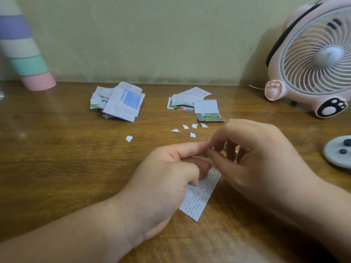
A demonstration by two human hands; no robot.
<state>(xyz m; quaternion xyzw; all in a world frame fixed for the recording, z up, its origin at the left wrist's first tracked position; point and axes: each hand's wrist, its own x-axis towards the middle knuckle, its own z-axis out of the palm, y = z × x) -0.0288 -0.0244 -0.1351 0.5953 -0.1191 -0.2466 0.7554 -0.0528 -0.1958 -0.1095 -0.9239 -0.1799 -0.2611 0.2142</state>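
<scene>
Over desk (57, 158) — left hand (169, 179), right hand (258, 154) pinch paper (197, 198).

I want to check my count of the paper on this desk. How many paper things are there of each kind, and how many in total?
Scraps: 6
Piles: 2
Strip, held: 1
Total: 9

A narrow printed paper strip (197, 194), white with dense text, lies slanted on wood.
</scene>
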